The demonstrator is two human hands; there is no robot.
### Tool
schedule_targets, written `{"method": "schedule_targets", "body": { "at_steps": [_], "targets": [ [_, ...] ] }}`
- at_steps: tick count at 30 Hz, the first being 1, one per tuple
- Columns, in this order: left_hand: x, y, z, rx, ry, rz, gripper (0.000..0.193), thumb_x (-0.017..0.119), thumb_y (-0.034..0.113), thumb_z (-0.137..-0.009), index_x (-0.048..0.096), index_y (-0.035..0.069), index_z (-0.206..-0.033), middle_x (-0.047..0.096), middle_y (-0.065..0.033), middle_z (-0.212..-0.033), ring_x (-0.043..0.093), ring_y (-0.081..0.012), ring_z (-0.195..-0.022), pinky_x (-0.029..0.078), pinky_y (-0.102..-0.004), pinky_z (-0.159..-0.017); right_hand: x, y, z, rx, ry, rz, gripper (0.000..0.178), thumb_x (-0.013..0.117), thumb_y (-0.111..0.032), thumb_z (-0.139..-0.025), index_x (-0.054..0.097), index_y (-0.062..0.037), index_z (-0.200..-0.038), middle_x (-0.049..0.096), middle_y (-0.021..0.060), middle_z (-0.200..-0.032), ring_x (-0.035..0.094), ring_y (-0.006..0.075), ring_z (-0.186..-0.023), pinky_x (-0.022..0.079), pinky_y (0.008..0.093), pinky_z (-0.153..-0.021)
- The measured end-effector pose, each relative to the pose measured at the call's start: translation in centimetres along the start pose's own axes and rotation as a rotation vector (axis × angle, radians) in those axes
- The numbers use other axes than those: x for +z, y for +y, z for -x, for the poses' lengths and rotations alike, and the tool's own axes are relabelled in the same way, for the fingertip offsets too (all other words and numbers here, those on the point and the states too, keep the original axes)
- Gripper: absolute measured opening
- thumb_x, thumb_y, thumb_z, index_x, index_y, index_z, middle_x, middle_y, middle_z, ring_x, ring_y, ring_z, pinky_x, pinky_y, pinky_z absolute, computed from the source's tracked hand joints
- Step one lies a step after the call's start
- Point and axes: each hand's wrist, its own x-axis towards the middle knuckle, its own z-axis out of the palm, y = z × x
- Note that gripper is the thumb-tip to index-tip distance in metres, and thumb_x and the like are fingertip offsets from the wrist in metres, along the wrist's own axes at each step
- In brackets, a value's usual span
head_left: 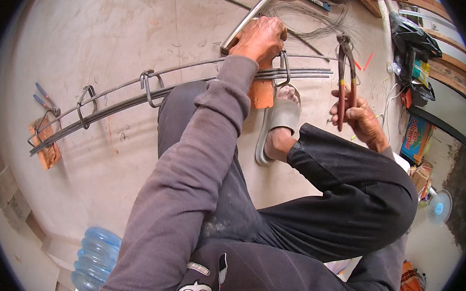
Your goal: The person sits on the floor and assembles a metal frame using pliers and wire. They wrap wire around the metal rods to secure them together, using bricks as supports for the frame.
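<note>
Right hand (364,119): grip wrapped round pincers (342,94). Left hand (262,39) was at the brick (262,95) by the bars (309,73); couldn't tell what its grip held.

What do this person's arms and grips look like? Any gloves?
The left grip and right grip are bare hands, no gloves. The left sleeve is long, faded grey and wrinkled. The right sleeve looks dark grey too, mostly hidden by the leg.
</note>
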Motion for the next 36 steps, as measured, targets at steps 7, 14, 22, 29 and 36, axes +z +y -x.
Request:
{"method": "schedule_targets", "body": {
  "at_steps": [7, 14, 22, 29, 36],
  "targets": [
    [-0.5, 0.1, 0.6, -0.210, 0.016, -0.094, 0.013, 0.073, 0.017, -0.077, 0.074, 0.007, -0.087, 0.072, -0.0156, -0.092, 0.069, -0.0329, -0.091, 0.054, -0.0412, -0.081, 4.0, 2.3, -0.5, -0.112, 0.043, 0.076, 0.071, 0.055, -0.013, -0.071, 0.044, 0.0036, -0.139, 0.063, 0.0081, -0.087, 0.064, 0.0137, -0.071, 0.055, 0.0283, -0.066],
    [-0.9, -0.4, 1.9, -0.191, -0.111, -0.219, 0.020, 0.069, 0.012, -0.075, 0.073, 0.004, -0.093, 0.070, -0.0212, -0.099, 0.068, -0.0370, -0.097, 0.054, -0.0449, -0.085, 4.9, 1.0, -3.7, -0.262, 0.196, 0.455, 0.057, 0.045, -0.006, -0.078, 0.053, -0.0022, -0.134, 0.059, 0.0037, -0.081, 0.058, 0.0097, -0.061, 0.049, 0.0235, -0.051],
    [-1.8, 0.6, 2.2, -0.234, -0.099, -0.243, 0.021, 0.064, 0.012, -0.079, 0.074, 0.003, -0.095, 0.070, -0.0220, -0.101, 0.068, -0.0377, -0.099, 0.056, -0.0445, -0.085, 5.7, -1.5, -4.2, -0.162, 0.184, 0.590, 0.060, 0.042, 0.000, -0.079, 0.051, -0.0061, -0.138, 0.058, 0.0020, -0.078, 0.055, 0.0080, -0.060, 0.047, 0.0226, -0.049],
    [-2.1, 0.6, 2.3, -0.244, -0.113, -0.222, 0.023, 0.065, 0.013, -0.079, 0.074, 0.000, -0.096, 0.070, -0.0223, -0.102, 0.068, -0.0381, -0.099, 0.056, -0.0443, -0.085, 5.8, -0.3, -4.7, -0.146, 0.199, 0.673, 0.063, 0.038, 0.000, -0.079, 0.050, -0.0084, -0.140, 0.057, 0.0024, -0.078, 0.054, 0.0084, -0.059, 0.047, 0.0232, -0.049],
    [-1.6, 0.4, 2.2, -0.252, -0.143, -0.236, 0.022, 0.064, 0.015, -0.082, 0.074, 0.002, -0.096, 0.070, -0.0221, -0.102, 0.068, -0.0373, -0.101, 0.055, -0.0450, -0.086, 6.0, 1.1, -4.8, -0.259, 0.233, 0.683, 0.047, 0.041, 0.001, -0.073, 0.060, 0.0000, -0.116, 0.058, 0.0066, -0.073, 0.055, 0.0123, -0.060, 0.048, 0.0275, -0.055]
  ]
}}
